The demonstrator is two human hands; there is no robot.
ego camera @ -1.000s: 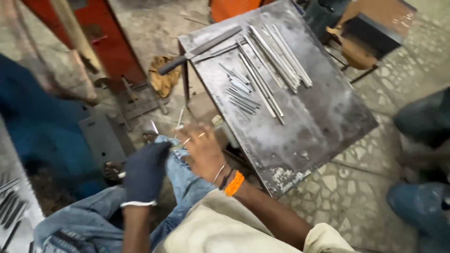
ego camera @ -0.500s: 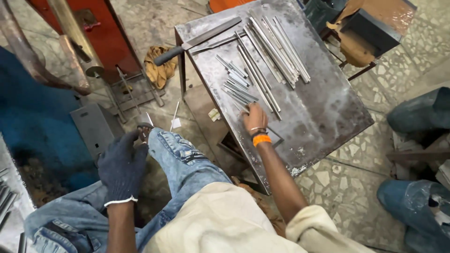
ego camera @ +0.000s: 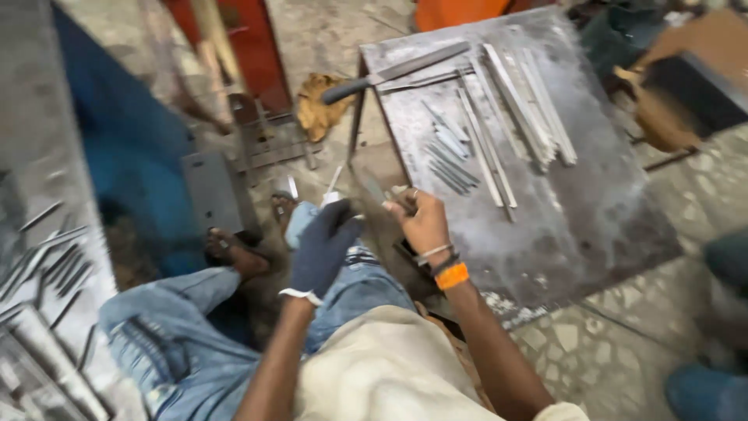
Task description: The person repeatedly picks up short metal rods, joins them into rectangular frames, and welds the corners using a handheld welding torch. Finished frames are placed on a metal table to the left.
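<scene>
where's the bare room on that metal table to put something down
The metal table is bare along its right side and near edge, right of the long strips and the right hand. It is crowded at the far left: file and short strips.

Your left hand (ego camera: 322,248) wears a dark navy glove with a white cuff; your bare right hand (ego camera: 421,221) has an orange band and a dark one at its wrist. Under both hands are faded blue jeans (ego camera: 175,327). Right of your right hand lies the mottled grey steel table (ego camera: 576,226).
</scene>
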